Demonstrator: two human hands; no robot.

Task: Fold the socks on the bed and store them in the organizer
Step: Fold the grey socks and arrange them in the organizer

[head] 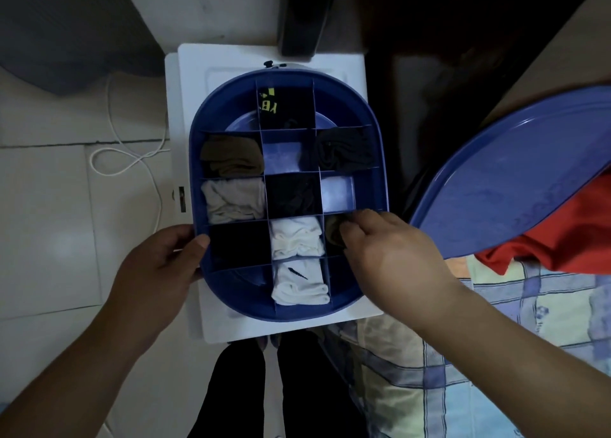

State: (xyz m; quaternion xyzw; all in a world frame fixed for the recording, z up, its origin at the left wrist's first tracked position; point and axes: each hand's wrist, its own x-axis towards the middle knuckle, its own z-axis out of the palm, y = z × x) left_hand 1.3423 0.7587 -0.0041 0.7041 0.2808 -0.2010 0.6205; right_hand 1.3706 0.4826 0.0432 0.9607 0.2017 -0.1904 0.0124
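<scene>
Right hand (pixel 386 256) tucks sock (pixel 334 231) (olive) into organizer (pixel 380 160).

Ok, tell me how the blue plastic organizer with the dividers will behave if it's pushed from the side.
The blue plastic organizer looks rigid, so it would probably slide whole rather than flex. On the smooth white platform it may slip easily; the left hand gripping its rim suggests steadying. Holding only socks, it is likely light.

I stand on a pale tiled floor (pixel 49 206) in dim light, with a white cable (pixel 132 160) looping across it beside a white box-like stand (pixel 330 325). A dark grey ribbed panel (pixel 66 24) fills the upper left corner. To my right lies a checked bedsheet (pixel 496 355) with a red cloth (pixel 562 239) on it.
</scene>
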